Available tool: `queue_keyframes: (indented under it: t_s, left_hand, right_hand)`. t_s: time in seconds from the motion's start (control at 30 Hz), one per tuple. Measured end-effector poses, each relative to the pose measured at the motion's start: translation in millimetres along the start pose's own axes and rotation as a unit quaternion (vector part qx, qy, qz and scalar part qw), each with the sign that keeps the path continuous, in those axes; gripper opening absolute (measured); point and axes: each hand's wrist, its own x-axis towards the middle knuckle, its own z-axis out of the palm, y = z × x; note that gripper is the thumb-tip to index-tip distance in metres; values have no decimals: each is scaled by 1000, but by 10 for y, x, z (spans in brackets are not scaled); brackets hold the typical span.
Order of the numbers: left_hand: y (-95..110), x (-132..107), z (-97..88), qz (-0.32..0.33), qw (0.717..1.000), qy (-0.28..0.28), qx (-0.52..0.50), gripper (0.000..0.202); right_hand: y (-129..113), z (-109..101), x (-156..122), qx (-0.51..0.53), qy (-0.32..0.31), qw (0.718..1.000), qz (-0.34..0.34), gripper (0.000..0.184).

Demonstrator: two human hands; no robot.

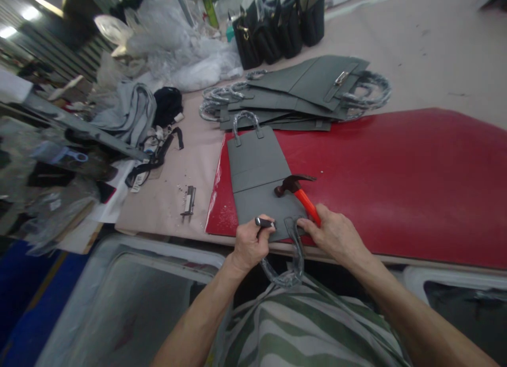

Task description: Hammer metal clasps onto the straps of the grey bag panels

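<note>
Above the striped shirt (301, 325), the left hand (249, 245) is closed on a small metal tool (263, 222) at the near edge of the grey panel (255, 166), and the right hand (336, 235) grips the hammer (307, 202), whose handle runs toward ten o'clock, with its head at one o'clock from the tool.

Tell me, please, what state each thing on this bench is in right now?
left hand, closed around the metal punch.
metal punch, held at the near edge of the grey panel.
right hand, gripping the hammer by its orange handle.
hammer, head low over the grey panel, contact unclear.
grey panel, flat on the red mat, wrapped handle hanging off the edge.
stacked panels, flat, fanned out.
black bags, standing upright.
</note>
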Motion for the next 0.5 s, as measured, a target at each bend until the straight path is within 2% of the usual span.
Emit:
queue_keyframes:
  t_s: [0.17, 0.3, 0.37, 0.5]
  left_hand:
    - [18, 21, 1, 21, 999, -20, 27, 10]
    - [21, 28, 18, 28, 999, -20, 32, 10]
    - [16, 25, 38, 29, 998, -26, 41, 10]
    - [-6, 9, 90, 28, 998, -27, 53, 9]
  right_hand:
    - [71, 1, 15, 127, 5, 992, -22, 24]
    - [61, -200, -100, 232, -6, 972, -30, 33]
    - [15, -402, -242, 232, 24, 971, -49, 34]
    - [-124, -754, -598, 164, 149, 964, -146, 28]
